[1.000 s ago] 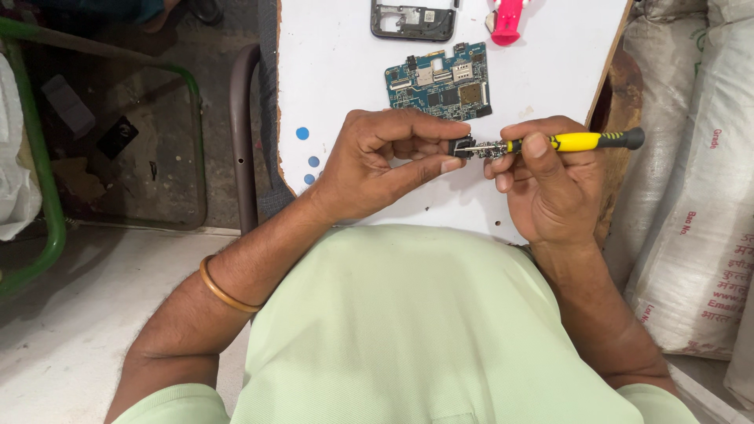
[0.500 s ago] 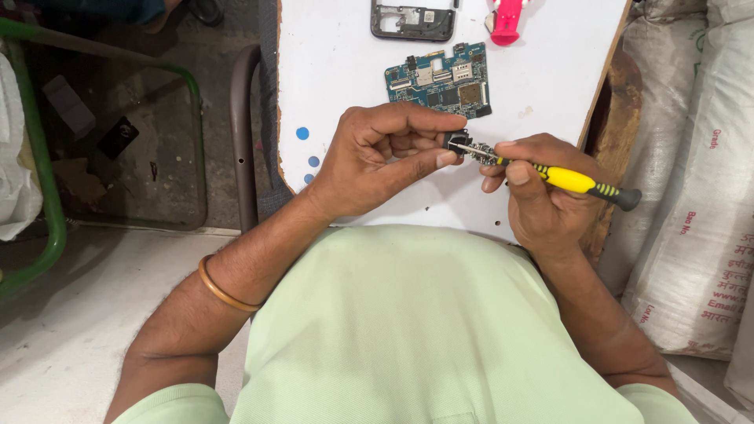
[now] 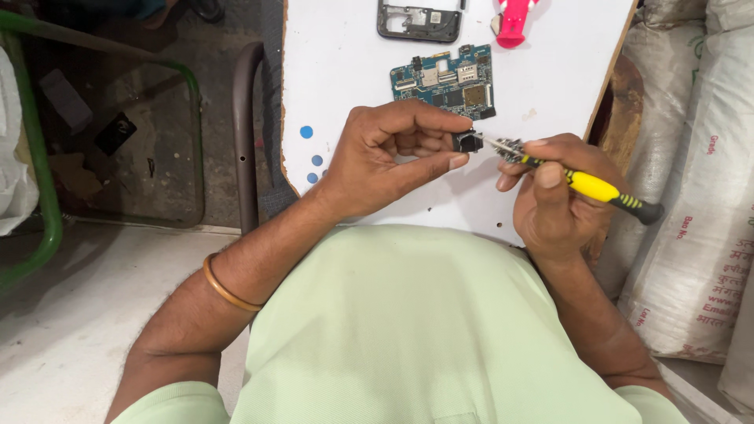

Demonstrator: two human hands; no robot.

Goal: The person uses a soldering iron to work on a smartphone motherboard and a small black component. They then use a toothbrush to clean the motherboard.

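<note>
Beyond your hands on the white surface (image 3: 353,47) lie a blue-green circuit board (image 3: 448,82), a dark phone frame (image 3: 419,21) and a pink tool (image 3: 514,20); nothing blocks your reach. Pale sacks (image 3: 691,196) crowd your right side. Your left hand (image 3: 385,157) pinches a small black part (image 3: 468,142), squarish and dark, between thumb and forefinger, just above the surface. Your right hand (image 3: 554,196) has its fingers clenched around a yellow-handled screwdriver (image 3: 581,184), whose metal tip meets the part.

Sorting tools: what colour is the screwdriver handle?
Yellow with a black end, screwdriver in the right hand; head view.
</note>
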